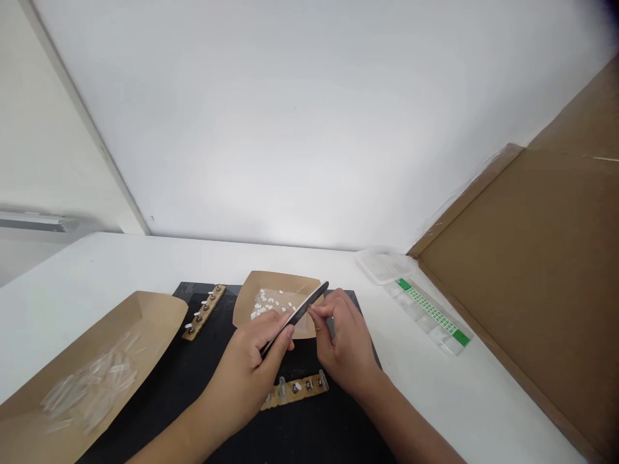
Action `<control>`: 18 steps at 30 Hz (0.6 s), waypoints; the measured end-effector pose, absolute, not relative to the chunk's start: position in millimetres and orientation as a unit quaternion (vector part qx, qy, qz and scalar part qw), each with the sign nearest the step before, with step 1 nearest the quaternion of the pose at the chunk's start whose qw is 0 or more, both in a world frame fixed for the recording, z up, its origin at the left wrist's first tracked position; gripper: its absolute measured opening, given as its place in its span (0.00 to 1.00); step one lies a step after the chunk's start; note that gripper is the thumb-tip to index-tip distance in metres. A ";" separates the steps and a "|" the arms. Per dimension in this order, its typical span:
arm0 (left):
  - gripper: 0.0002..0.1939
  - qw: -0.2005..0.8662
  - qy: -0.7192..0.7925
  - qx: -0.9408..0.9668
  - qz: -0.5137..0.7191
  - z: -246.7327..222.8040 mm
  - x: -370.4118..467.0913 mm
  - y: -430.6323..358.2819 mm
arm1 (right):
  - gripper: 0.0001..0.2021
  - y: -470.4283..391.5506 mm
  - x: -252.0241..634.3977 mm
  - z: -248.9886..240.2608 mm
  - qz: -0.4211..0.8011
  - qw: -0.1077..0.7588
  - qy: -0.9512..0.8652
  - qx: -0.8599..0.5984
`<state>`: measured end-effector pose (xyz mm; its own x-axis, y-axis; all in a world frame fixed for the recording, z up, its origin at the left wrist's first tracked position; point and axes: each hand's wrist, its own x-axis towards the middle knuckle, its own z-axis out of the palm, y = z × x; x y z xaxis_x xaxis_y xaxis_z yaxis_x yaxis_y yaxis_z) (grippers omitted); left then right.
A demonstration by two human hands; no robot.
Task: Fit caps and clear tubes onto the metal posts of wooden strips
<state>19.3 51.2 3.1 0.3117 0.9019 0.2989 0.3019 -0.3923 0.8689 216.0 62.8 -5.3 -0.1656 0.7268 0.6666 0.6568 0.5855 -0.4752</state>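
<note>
My left hand [258, 361] grips a slim black strip-like tool [302, 308], which slants up to the right over a small cardboard tray [246, 299] of white pieces [264, 303]. The fingers of my right hand [341, 335] are pinched together at the tool's lower edge; whatever lies between them is too small to make out. Just below the hands lies a tan strip [309, 390] with metal studs, a white piece and clear upright tubes. Part of its left end is hidden by my left hand.
Another studded strip [206, 312] with white pieces lies on the black mat [203, 367]. A large cardboard tray [155, 316] of clear tubes stands left. Right are a clear lid [384, 264], a green-marked plastic organizer [435, 316] and a cardboard panel [532, 277].
</note>
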 end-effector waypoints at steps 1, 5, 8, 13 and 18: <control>0.19 0.359 0.416 0.726 0.413 3.4 19.2 51.1 | 0.09 63.3 216.3 -5.6 0.038 0.458 -0.762 -0.455; 0.20 0.342 0.408 0.742 0.408 2.8 17.7 51.7 | 0.07 66.2 219.0 -5.0 0.041 0.468 -0.740 -0.482; 0.19 0.342 0.402 0.748 0.403 1.8 16.8 53.0 | 0.07 66.5 221.2 -1.6 0.084 0.451 -0.758 -0.464; 0.19 0.341 0.382 0.757 0.406 2.4 16.2 55.3 | 0.07 67.2 225.7 5.4 0.080 0.437 -0.761 -0.474; 0.16 0.352 0.357 0.766 0.402 3.8 14.6 56.5 | 0.08 66.4 229.0 9.8 0.100 0.399 -0.780 -0.472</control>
